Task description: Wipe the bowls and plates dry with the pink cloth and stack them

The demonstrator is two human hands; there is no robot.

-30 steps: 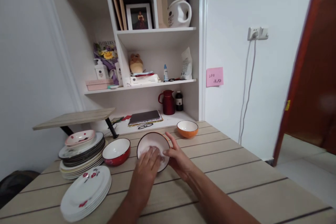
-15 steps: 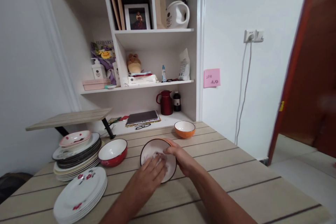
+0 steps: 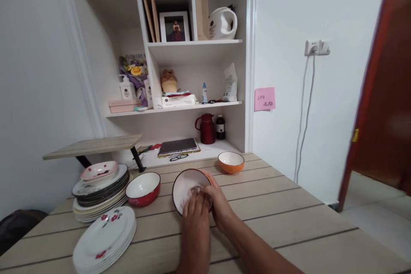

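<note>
Bowl tilted in the 2 hands

1. The left hand covers part of the bowl — what lies under its fingertips cannot be told.
2. The right hand: some fingers hidden behind the bowl.
3. A dark object — cut off at left.
4. The black bottle: lettering too small.

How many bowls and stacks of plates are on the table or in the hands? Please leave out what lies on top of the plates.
Standing bowls: 2 (red bowl, orange bowl)
Held bowl: 1
Plate stacks: 2 (front stack, back stack)
Total: 5
</note>
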